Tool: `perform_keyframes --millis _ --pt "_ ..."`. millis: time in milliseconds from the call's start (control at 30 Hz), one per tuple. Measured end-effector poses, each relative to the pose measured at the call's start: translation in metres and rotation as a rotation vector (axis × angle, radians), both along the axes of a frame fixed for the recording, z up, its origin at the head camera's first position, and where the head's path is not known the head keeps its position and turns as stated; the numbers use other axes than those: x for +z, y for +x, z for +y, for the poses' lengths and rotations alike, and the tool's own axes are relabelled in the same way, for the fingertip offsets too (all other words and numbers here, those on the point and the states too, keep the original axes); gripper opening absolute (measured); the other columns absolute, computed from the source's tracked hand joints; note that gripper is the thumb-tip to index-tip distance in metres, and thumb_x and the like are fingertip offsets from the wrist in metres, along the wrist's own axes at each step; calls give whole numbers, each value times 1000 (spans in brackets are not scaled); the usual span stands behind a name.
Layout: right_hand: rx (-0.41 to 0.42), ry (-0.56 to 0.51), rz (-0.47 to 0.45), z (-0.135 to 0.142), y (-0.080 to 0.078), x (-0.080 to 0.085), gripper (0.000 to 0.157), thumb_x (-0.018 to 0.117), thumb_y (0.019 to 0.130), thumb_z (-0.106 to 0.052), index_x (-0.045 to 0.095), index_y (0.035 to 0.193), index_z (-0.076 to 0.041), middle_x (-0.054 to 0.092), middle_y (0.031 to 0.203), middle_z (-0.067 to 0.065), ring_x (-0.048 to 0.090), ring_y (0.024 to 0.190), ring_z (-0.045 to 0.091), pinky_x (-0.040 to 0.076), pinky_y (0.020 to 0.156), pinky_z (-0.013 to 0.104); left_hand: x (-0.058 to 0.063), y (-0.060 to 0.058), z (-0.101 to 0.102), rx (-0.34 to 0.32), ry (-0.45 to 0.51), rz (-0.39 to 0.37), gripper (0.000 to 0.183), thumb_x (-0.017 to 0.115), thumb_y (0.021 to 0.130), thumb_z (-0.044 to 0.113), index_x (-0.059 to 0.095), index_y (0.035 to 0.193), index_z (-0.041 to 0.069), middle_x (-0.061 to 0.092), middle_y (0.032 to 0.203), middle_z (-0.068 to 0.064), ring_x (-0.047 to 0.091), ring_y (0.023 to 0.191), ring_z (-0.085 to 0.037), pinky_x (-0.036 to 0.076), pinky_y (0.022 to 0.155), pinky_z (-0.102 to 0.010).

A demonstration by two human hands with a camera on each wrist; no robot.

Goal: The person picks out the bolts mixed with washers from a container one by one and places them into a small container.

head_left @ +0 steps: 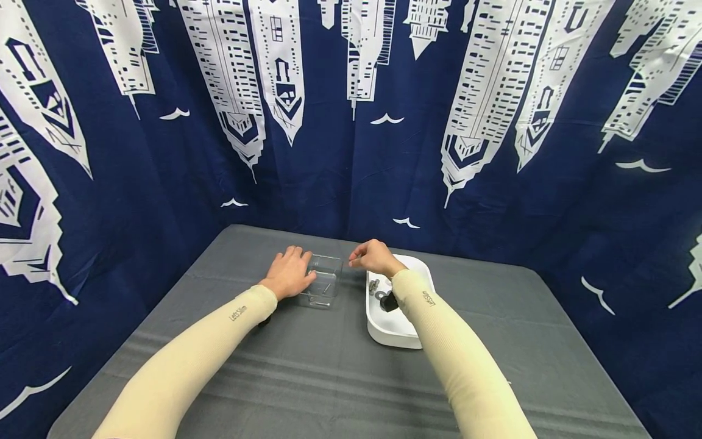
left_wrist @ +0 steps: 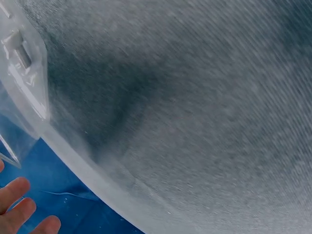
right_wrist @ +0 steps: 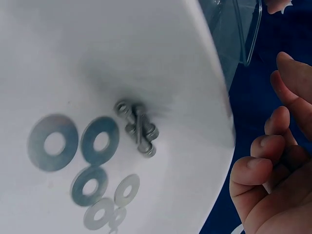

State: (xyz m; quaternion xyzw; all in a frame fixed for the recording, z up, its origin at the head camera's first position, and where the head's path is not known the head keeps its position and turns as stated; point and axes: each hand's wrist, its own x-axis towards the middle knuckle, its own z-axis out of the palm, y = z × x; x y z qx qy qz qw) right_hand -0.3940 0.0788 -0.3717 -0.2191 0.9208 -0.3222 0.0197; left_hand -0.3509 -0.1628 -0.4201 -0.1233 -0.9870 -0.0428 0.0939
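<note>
To the right, I see washers [right_wrist: 52, 143] and bolts [right_wrist: 139, 129] in the white tray [head_left: 392, 338]; left, the clear box [head_left: 327, 281]. My left grip [head_left: 289, 272] is spread beside it. Farther, my right grip [head_left: 374, 257] curls, contents unclear; a loose pinch could drop something between containers.

This was a screened-off workspace: blue cloth [head_left: 351, 177] hung on 3 sides of a table [head_left: 307, 378], where a tray [head_left: 395, 339] held bolts [right_wrist: 140, 127] and washers [right_wrist: 89, 172].
</note>
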Motion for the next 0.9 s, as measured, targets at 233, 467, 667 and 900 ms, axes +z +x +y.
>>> perform_keyframes --millis 233,467,667,900 --pt "-16 10 -8 11 1 -4 12 79 82 -15 79 92 -9 75 84 -1 57 83 13 45 75 27 1 1 10 -11 0 -12 59 52 100 43 48 148 9 48 149 -18 37 144 -35 36 111 -58" --pt "-15 -1 -4 26 0 -7 12 79 83 -15 79 93 -8 71 78 0 55 76 14 44 68 26 2 -1 22 -29 -12 13 58 50 101 44 49 147 9 49 148 -16 39 143 -34 37 110 -57" --pt "-41 -4 4 41 2 -9 12 77 84 -15 79 94 -8 64 73 -1 51 71 13 41 62 25 1 -2 31 -39 -11 17 57 51 101 44 50 147 10 50 148 -16 40 142 -33 37 110 -56" --pt "-71 -27 0 54 4 -12 12 77 84 -12 79 94 -6 57 70 -2 48 69 13 39 62 25 1 -1 40 -37 -4 -1 59 50 101 46 48 149 12 48 150 -15 37 144 -32 36 112 -55"
